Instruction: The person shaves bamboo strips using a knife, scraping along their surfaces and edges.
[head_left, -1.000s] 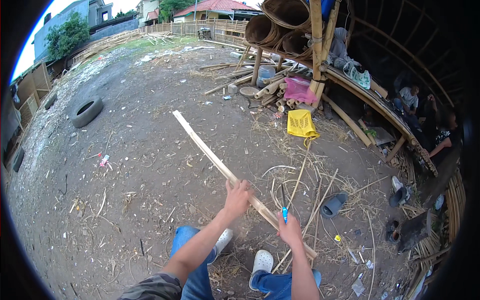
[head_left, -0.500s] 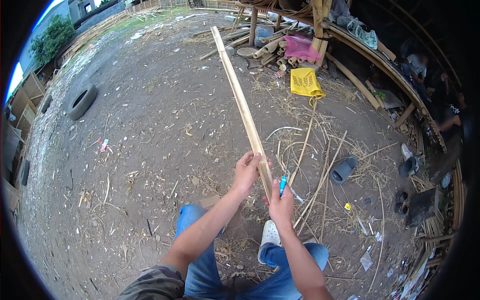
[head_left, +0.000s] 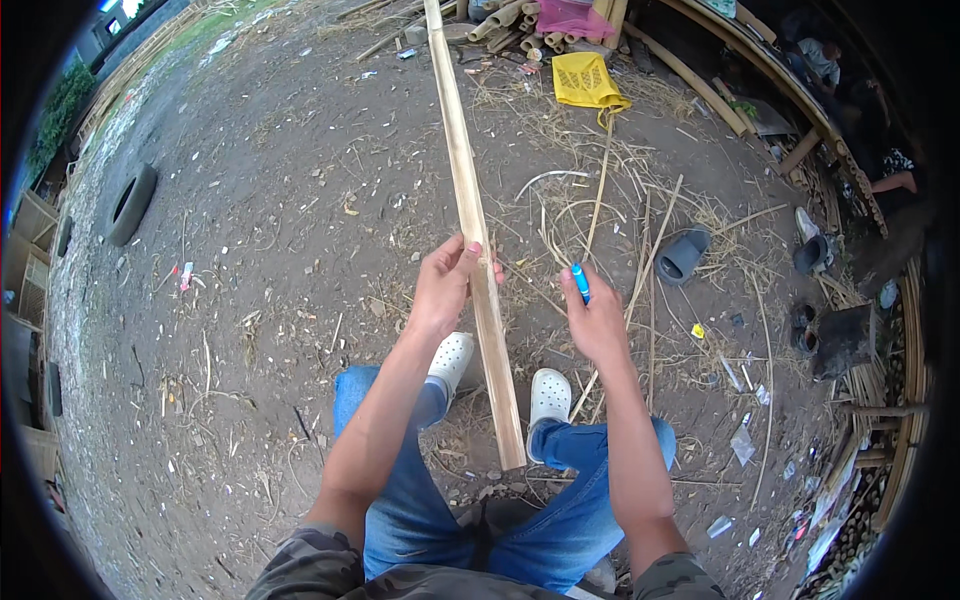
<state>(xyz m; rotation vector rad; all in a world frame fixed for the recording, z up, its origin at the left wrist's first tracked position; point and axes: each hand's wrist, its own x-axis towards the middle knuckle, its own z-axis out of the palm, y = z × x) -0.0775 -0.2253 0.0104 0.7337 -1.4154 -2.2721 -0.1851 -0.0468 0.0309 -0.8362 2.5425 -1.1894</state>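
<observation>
My left hand is closed around the middle of a long, split bamboo slat. The thumb lies on its pale face and fingertips show at its right edge. The slat runs from the top of the view down to a square-cut end between my knees. To the right, apart from the slat, my right hand is closed on a slim blue marker-like tool. Most of the tool is hidden in the fingers, so its exact kind cannot be made out.
Thin bamboo strips and shavings litter the dirt ground on the right. A grey slipper lies among them. Farther off are a yellow bag, stacked bamboo poles and a tyre. Another person sits under the shelter at far right.
My right hand has let go of the slat's near end and moved up and right with the blue tool. My left hand has brought the slat nearer to me. The view has tilted down.
</observation>
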